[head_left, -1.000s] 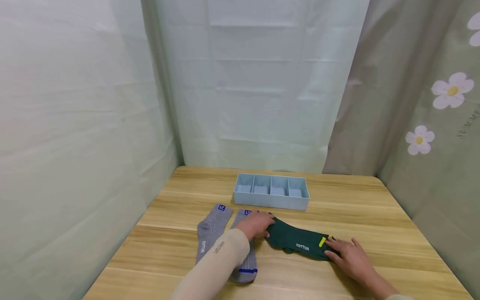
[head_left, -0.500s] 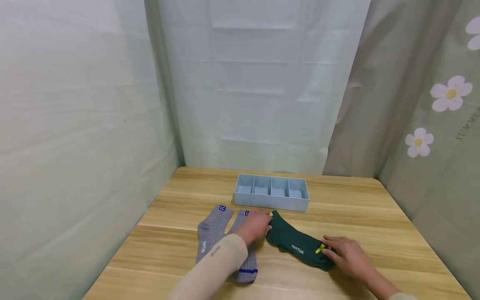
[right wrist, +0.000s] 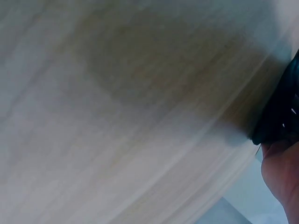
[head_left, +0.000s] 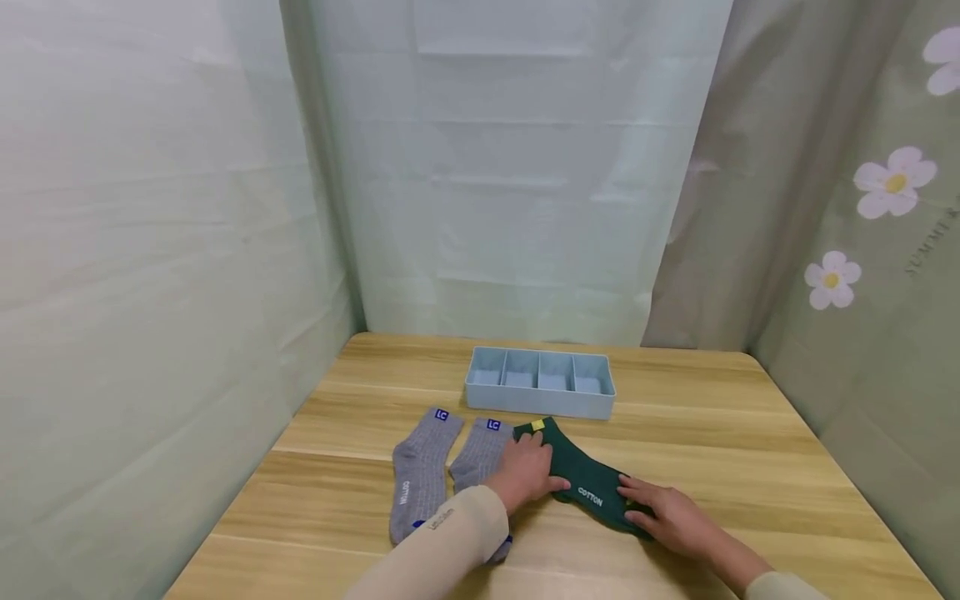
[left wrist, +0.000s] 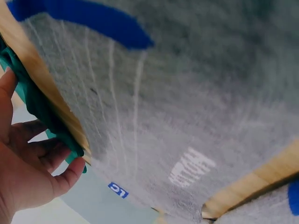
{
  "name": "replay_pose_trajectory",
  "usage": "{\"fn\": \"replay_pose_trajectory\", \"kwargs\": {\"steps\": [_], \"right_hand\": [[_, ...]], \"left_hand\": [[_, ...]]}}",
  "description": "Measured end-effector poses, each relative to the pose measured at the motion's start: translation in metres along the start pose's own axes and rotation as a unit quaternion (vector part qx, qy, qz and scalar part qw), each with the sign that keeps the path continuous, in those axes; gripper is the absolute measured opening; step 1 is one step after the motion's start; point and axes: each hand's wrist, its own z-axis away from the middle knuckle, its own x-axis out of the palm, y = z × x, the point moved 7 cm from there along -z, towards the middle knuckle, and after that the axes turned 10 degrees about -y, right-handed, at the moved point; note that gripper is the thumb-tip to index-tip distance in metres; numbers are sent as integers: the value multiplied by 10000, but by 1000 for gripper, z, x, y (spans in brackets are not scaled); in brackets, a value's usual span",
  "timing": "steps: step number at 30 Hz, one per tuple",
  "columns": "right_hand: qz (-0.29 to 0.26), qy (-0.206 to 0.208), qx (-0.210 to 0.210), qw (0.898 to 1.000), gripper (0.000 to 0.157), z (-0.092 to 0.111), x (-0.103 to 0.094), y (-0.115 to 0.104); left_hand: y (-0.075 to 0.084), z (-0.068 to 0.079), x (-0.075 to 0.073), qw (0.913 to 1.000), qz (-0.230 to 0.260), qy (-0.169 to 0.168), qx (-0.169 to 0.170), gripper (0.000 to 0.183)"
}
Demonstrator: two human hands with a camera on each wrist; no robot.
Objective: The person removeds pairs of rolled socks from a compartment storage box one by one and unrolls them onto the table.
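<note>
A dark green sock (head_left: 581, 475), lettered COTTON with a yellow tab at its cuff, lies slantwise on the table. On its cuff end rests my left hand (head_left: 525, 473), fingers spread and thumb along the near edge; the left wrist view shows these fingers touching the green fabric (left wrist: 39, 105). My right hand (head_left: 671, 515) lies over the toe end, fingertips on top, covering part of it. In the right wrist view only a piece of that hand (right wrist: 282, 175) shows beside the dark fabric (right wrist: 280, 109). Whether a second green sock lies underneath, I cannot tell.
Two grey socks with blue LC labels lie to the left, one grey sock (head_left: 423, 471) flat and the other grey sock (head_left: 480, 454) partly under my left forearm. Behind them stands a light blue four-section box (head_left: 540, 402). Curtains (head_left: 495, 208) enclose the wooden table (head_left: 750, 433).
The green sock has swung round, its toe end coming nearer and leftward. My left hand has shifted slightly down off the cuff tab; my right hand has moved left along with the toe.
</note>
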Motion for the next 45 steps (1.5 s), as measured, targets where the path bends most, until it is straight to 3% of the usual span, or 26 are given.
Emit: {"fn": "replay_pose_trajectory", "kwargs": {"steps": [10,21,34,40,45], "right_hand": [[-46,-231,275,9993,50,0,6,-3],[398,199,251,9987,46,6,15,-23],[336,435,1460,9878,42,1,37,-48],[388,345,1634,9852,43,-2,37,-57],[804,215,1577,9840,43,-8,36,-68]], "left_hand": [[-11,-5,2,9989,419,-205,100,76],[-15,-7,5,9971,568,-404,291,74],[-24,-15,10,9897,933,-849,672,71],[-25,-16,7,9871,945,-924,901,70],[-24,-18,4,9870,903,-890,991,68]]}}
